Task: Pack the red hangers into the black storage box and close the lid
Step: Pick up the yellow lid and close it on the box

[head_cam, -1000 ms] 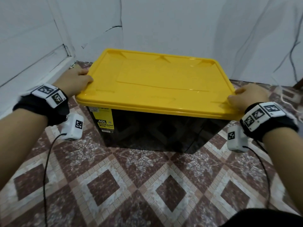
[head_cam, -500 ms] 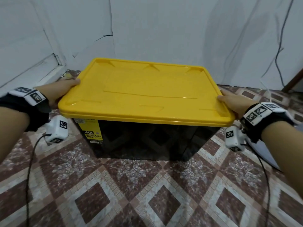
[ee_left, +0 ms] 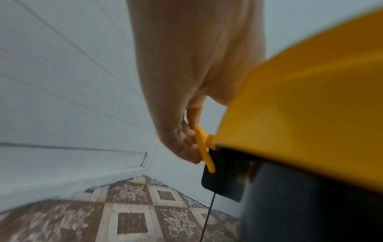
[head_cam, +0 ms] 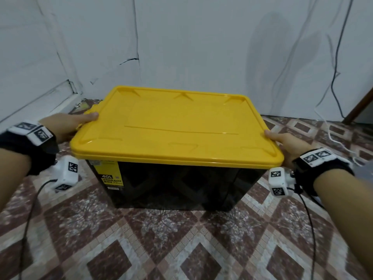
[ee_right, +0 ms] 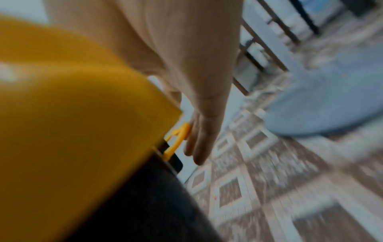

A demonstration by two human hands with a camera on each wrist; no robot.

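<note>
The black storage box (head_cam: 181, 186) stands on the tiled floor with its yellow lid (head_cam: 181, 126) lying flat on top. My left hand (head_cam: 74, 124) is at the lid's left side, thumb on top. In the left wrist view its bent fingers (ee_left: 186, 144) hold the yellow latch (ee_left: 204, 147) against the box (ee_left: 311, 204). My right hand (head_cam: 286, 142) is at the lid's right edge, thumb on the rim. In the blurred right wrist view its straight fingers (ee_right: 199, 144) lie against the right latch (ee_right: 178, 139). No red hangers are in view.
White walls stand close behind and to the left of the box. A white cable (head_cam: 331, 136) lies on the floor at the right, and a dark cable (head_cam: 337, 77) hangs on the wall. A wooden edge (head_cam: 361, 106) shows at the far right. Patterned tiles (head_cam: 181, 249) lie in front.
Both hands have slid from the lid's near corners back along its sides to the latches. The head view has pulled back and lifted. The lid stays on the box.
</note>
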